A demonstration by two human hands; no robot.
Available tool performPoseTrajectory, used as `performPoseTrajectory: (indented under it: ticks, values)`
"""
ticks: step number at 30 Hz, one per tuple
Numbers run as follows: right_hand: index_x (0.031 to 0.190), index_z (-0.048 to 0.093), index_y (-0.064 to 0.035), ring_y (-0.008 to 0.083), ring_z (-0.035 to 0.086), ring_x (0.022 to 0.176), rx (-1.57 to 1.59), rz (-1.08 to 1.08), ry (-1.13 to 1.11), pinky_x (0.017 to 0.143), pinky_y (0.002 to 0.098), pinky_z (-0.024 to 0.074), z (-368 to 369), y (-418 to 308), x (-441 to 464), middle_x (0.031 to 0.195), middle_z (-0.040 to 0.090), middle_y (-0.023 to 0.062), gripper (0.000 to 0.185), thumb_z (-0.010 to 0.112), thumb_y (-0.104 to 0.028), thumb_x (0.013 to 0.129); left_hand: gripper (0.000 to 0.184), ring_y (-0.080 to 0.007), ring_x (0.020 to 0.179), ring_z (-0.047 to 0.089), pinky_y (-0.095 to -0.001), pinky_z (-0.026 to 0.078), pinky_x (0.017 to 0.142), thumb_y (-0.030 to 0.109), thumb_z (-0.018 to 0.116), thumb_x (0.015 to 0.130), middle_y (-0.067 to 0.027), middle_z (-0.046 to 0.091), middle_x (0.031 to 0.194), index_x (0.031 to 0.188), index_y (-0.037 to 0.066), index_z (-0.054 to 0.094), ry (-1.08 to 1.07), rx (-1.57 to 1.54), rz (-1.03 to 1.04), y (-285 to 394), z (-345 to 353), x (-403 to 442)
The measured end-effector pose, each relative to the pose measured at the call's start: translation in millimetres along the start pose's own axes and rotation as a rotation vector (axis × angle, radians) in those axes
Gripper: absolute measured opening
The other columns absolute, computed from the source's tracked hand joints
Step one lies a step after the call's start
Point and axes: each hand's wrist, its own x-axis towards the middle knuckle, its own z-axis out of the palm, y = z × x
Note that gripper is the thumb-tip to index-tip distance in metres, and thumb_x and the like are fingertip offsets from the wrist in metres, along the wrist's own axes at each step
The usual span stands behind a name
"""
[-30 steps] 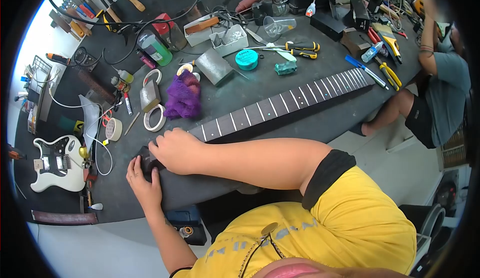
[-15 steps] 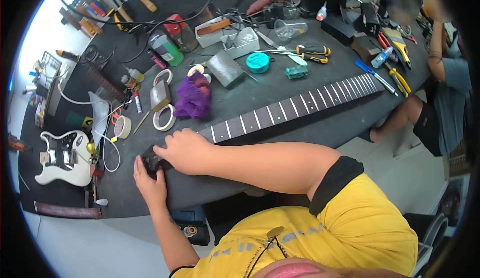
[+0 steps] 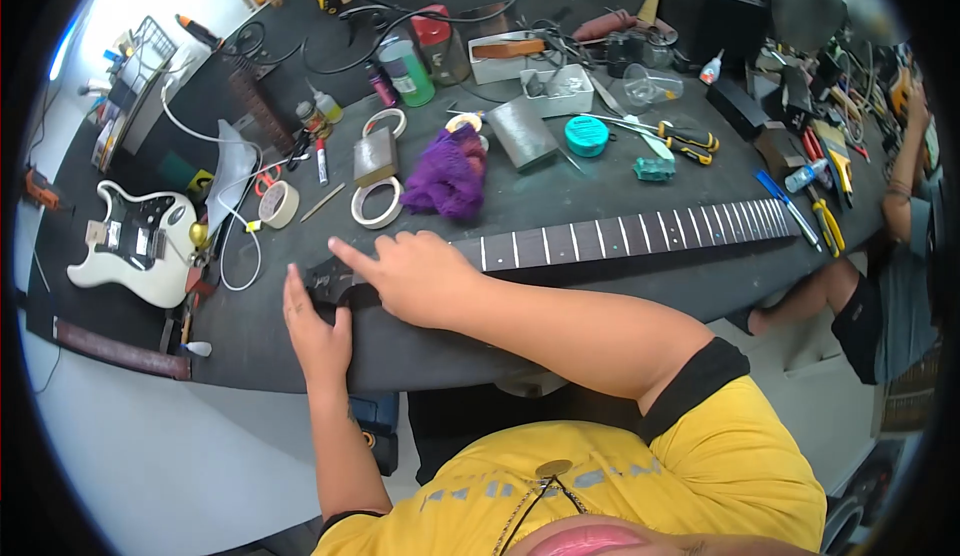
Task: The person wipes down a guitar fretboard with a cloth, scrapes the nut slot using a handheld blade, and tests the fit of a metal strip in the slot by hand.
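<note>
A guitar neck (image 3: 620, 237) with a dark fretboard and pale frets lies along the front of the bench. Its black headstock (image 3: 326, 282) is at the left end. My left hand (image 3: 322, 334) holds the headstock end, fingers straight along its far left side and thumb on the near side. Over the neck near the headstock lies my right hand (image 3: 425, 278), fingers curled around it and the index finger stretched out to the left. My right hand covers the lowest part of the fretboard. Behind it sits a crumpled purple cloth (image 3: 447, 171).
Beyond the neck are tape rolls (image 3: 377, 203), metal blocks (image 3: 522, 134), a turquoise tin (image 3: 586, 136), screwdrivers (image 3: 690, 138) and pliers (image 3: 827, 224). A white guitar body (image 3: 135, 246) lies at left. Another person's arm (image 3: 900, 191) is at far right.
The view has shifted, so the bench things appear further right. My right index finger has straightened out over the headstock. My left hand stays at the headstock end.
</note>
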Motion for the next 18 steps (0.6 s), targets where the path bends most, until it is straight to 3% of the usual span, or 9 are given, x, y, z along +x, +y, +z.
performPoseTrajectory:
  ticks: [4,5,8,9,11,13,14,16,18]
  values:
    - [0.166,0.059,-0.0133,0.0322,0.077,0.099,-0.016,-0.011,0.007,0.082,0.0446,0.0606,3.2,3.8,-0.4,0.111,0.076,0.0134,0.078,0.081,-0.021,0.092,0.069,-0.047,0.156,0.05,-0.0523,0.041,0.131,-0.003,0.065,0.09,-0.027,0.059,0.164,0.158,-0.004,0.062,-0.191,0.046,-0.008,-9.3,-2.5,3.0]
    - [0.166,0.06,-0.0122,0.032,0.077,0.099,-0.035,-0.027,0.015,0.082,0.0446,0.0606,9.3,6.3,0.5,0.112,0.076,0.0136,0.078,0.082,-0.021,0.092,0.062,-0.0443,0.147,0.06,-0.051,0.046,0.127,-0.006,0.058,0.087,-0.0254,0.067,0.156,0.147,-0.005,0.07,-0.117,0.023,0.019,-9.8,-3.9,3.6]
    - [0.164,0.061,-0.0078,0.0316,0.077,0.101,-0.055,-0.02,0.019,0.083,0.0444,0.0607,8.9,5.5,-3.0,0.113,0.077,0.0139,0.076,0.081,-0.021,0.092,0.056,-0.0409,0.133,0.071,-0.0481,0.053,0.12,-0.007,0.058,0.087,-0.0239,0.074,0.145,0.141,-0.005,0.073,-0.087,-0.179,-0.248,-29.1,-9.4,18.2]
    - [0.163,0.061,-0.0062,0.0315,0.077,0.102,-0.055,-0.012,0.019,0.084,0.0443,0.0607,8.0,4.2,-2.6,0.113,0.077,0.0139,0.076,0.081,-0.021,0.092,0.048,-0.0378,0.121,0.076,-0.0448,0.057,0.113,-0.005,0.059,0.09,-0.0223,0.079,0.133,0.135,-0.005,0.075,0.045,-0.099,-0.114,-25.1,-8.5,31.1]
    - [0.158,0.064,-0.0049,0.0315,0.077,0.102,-0.081,-0.019,0.053,0.085,0.0447,0.0607,11.6,3.8,-3.9,0.112,0.077,0.0143,0.069,0.08,-0.021,0.093,0.042,-0.0341,0.12,0.077,-0.0426,0.058,0.108,-0.001,0.063,0.094,-0.0215,0.079,0.131,0.134,-0.004,0.076,0.036,-0.172,-0.08,40.4,-24.4,70.4]
    - [0.149,0.068,-0.0044,0.032,0.077,0.104,-0.092,-0.017,0.042,0.086,0.0457,0.0607,16.2,6.6,-4.6,0.112,0.078,0.0149,0.059,0.078,-0.022,0.094,0.04,-0.0281,0.107,0.08,-0.0401,0.062,0.094,0.013,0.074,0.101,-0.0188,0.081,0.125,0.137,-0.004,0.075,-0.095,-0.415,-0.053,92.7,-13.0,103.0]
    - [0.143,0.07,-0.0046,0.0325,0.077,0.105,-0.084,-0.009,0.015,0.087,0.0466,0.0606,19.4,8.1,-3.7,0.113,0.078,0.0153,0.052,0.076,-0.022,0.094,0.048,-0.0301,0.106,0.082,-0.0408,0.063,0.093,0.025,0.081,0.102,-0.0199,0.082,0.126,0.139,-0.004,0.074,-0.264,-0.435,-0.092,128.7,-12.1,119.5]
    - [0.132,0.075,-0.0052,0.0336,0.077,0.108,-0.075,-0.023,-0.045,0.089,0.0482,0.0604,16.9,9.3,0.4,0.115,0.079,0.0159,0.041,0.075,-0.023,0.095,0.075,-0.0414,0.118,0.082,-0.0479,0.063,0.1,0.056,0.083,0.098,-0.028,0.082,0.128,0.141,-0.004,0.074,-0.432,-0.181,-0.042,160.5,18.4,145.9]
    - [0.121,0.077,-0.0061,0.0348,0.077,0.111,-0.071,-0.065,-0.118,0.091,0.0497,0.06,11.4,11.6,0.1,0.119,0.079,0.0165,0.031,0.073,-0.024,0.096,0.084,-0.0451,0.117,0.08,-0.0521,0.062,0.102,0.073,0.078,0.094,-0.029,0.083,0.122,0.132,-0.001,0.08,-0.594,0.118,-0.055,195.8,37.1,157.4]
